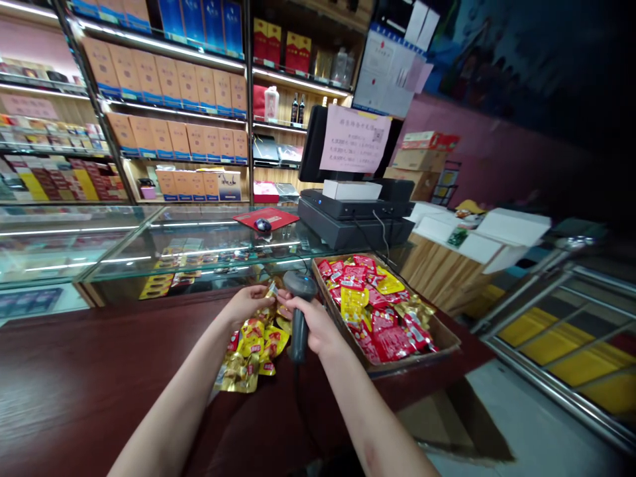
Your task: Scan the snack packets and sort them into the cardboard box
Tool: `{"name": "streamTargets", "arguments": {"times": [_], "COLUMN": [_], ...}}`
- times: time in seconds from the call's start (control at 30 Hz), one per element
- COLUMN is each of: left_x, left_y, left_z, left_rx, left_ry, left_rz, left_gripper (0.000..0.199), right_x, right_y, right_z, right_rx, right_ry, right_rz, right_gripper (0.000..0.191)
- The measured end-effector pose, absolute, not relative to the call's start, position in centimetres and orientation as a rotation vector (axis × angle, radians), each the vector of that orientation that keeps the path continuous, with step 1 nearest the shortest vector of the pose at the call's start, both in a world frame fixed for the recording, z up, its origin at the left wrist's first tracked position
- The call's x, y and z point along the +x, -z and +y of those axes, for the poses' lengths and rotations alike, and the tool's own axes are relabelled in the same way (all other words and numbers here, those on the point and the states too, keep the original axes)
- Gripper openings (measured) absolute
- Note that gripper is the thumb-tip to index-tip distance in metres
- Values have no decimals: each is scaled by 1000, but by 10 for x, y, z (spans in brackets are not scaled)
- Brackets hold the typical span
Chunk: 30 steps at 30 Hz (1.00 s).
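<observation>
My right hand (318,324) is wrapped round the handle of a dark grey barcode scanner (299,331), its head tilted up and away from me. Close by on the left, my left hand (248,305) pinches a small gold snack packet (271,291); the fingertips of my right hand are at its edge. Beneath my hands, a loose pile of yellow and gold snack packets (251,348) lies on the dark red-brown counter (124,371). An open cardboard box (442,348) of red, yellow and gold packets stands right of the scanner.
Behind the pile is a glass display case (173,255), with a red mat (265,217) and a computer mouse (263,225) on top. A cash register (352,218) stands behind the box. A metal railing (561,318) is at right; shelves of boxed goods (173,86) line the back.
</observation>
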<state>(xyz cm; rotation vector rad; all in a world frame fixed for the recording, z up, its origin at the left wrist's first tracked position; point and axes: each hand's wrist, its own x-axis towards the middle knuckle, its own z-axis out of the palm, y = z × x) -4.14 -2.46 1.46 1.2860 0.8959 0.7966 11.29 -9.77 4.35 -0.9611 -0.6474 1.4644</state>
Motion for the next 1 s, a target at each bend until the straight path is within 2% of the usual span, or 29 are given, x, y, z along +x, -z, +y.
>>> {"name": "streamTargets", "arguments": {"times": [0.13, 0.33, 0.43, 0.57, 1.0], "left_x": [-18, 17, 24, 26, 25], "left_y": [-5, -3, -7, -9, -13], "left_z": [-16, -13, -15, -16, -21], "left_rx": [1176, 1075, 1127, 1242, 1332], "left_ry": [-838, -1058, -1092, -1053, -991], "left_rz": [866, 748, 707, 697, 614], "left_gripper": [42, 50, 49, 49, 51], "right_x": [125, 137, 138, 138, 139], "right_y": [-44, -43, -45, -47, -45], "right_z": [-107, -123, -129, -131, -131], "right_rx": [-1006, -1102, -1180, -1255, -1302], "right_ry": [-1337, -1289, -1253, -1245, -1246], "right_rz": [-730, -756, -830, -935, -935], "right_gripper": [17, 28, 26, 19, 15]}}
